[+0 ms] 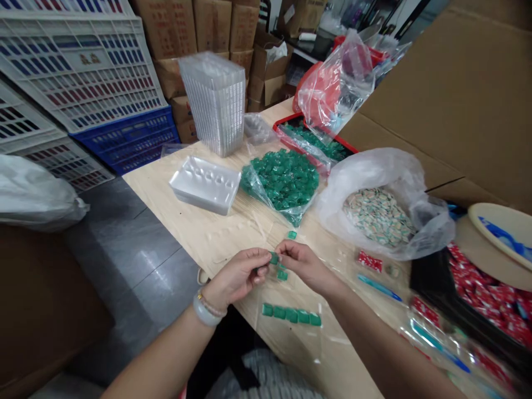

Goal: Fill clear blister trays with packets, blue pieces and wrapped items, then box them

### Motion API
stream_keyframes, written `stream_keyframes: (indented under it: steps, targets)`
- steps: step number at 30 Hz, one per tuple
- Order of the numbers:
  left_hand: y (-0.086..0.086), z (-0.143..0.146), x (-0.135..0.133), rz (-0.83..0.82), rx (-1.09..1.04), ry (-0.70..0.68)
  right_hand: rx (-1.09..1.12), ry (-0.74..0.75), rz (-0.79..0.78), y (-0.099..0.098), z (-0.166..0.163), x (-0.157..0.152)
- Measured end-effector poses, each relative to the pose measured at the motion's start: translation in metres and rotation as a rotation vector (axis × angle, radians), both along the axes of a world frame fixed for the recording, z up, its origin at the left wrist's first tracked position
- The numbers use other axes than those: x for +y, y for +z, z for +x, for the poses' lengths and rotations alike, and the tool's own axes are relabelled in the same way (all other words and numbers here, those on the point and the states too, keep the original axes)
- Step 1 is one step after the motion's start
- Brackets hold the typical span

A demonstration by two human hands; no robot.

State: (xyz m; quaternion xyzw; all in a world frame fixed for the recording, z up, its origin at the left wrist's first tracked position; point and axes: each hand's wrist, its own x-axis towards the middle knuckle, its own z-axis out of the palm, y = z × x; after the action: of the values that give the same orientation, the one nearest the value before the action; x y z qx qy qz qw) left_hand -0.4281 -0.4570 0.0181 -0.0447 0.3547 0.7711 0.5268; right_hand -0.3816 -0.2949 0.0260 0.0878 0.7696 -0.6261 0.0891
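Note:
My left hand, with bracelets at the wrist, pinches a small green square piece over the table. My right hand has its thumb and fingers closed on the other side of the same piece. Loose green pieces lie just below the hands, and another green piece lies above them. Nearer to me, a row of several green squares sits in a clear plastic tray. A large heap of green pieces rests on a clear bag beyond my hands.
A clear-plastic tray stack stands at the back beside a white tray. Right of the green heap is a bag of small pale discs. Red packets and a blue pen-like item lie right. Crates line the left.

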Motion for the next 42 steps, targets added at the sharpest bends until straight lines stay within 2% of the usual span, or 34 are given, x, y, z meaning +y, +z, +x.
stream_keyframes:
  steps: [2,5,7,10,12,16,20,22,25,29,33,38,42]
  targets:
    - [-0.006,-0.001,0.000,-0.048,0.019,0.088,0.149,0.042,0.176,-0.002,-0.006,-0.007]
    - [-0.013,-0.007,0.002,-0.111,0.082,0.202,0.325,0.146,0.314,-0.006,-0.020,-0.017]
    - [-0.015,-0.013,0.001,-0.189,0.140,0.264,0.384,0.186,0.397,-0.010,-0.035,-0.017]
    - [-0.019,-0.023,-0.005,-0.329,0.205,0.437,0.459,0.211,0.595,-0.021,-0.066,-0.009]
    - [-0.023,-0.027,-0.009,-0.341,0.184,0.507,0.470,0.310,0.737,-0.029,-0.086,-0.003]
    - [-0.031,-0.028,-0.012,-0.306,0.151,0.472,0.392,0.545,0.906,-0.042,-0.108,0.001]
    - [-0.037,-0.028,-0.013,-0.285,0.225,0.445,0.367,0.565,1.018,-0.044,-0.105,-0.002]
    - [-0.038,-0.028,-0.014,-0.297,0.254,0.451,0.365,0.522,1.027,-0.039,-0.098,-0.003]
    - [-0.037,-0.029,-0.015,-0.333,0.259,0.477,0.425,0.344,0.905,-0.027,-0.081,-0.009]
    - [-0.034,-0.027,-0.011,-0.340,0.312,0.473,0.347,0.273,0.514,-0.014,-0.056,-0.023]
    - [-0.030,-0.022,-0.006,-0.362,0.357,0.438,0.145,0.137,0.290,-0.017,-0.046,-0.028]
    - [-0.024,-0.017,-0.007,-0.318,0.386,0.390,-0.077,0.030,-0.084,-0.021,-0.047,-0.027]
    - [-0.020,-0.015,-0.011,-0.235,0.282,0.356,-0.140,-0.031,-0.228,-0.016,-0.045,-0.025]
